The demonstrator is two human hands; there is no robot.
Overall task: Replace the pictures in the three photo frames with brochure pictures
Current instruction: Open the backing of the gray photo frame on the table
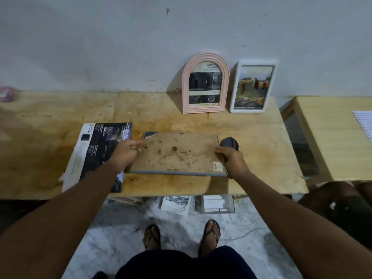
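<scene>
brown-backed frame point(177, 154) face down, left hand point(125, 155) holding left edge, right hand point(231, 158) gripping right edge

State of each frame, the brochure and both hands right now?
pink arched frame: upright, leaning on wall, picture inside.
white frame: upright, leaning on wall, picture inside.
grey frame: face down on table, backing up.
brochure: flat on table.
left hand: grips grey frame's left edge.
right hand: grips its right edge.
</scene>
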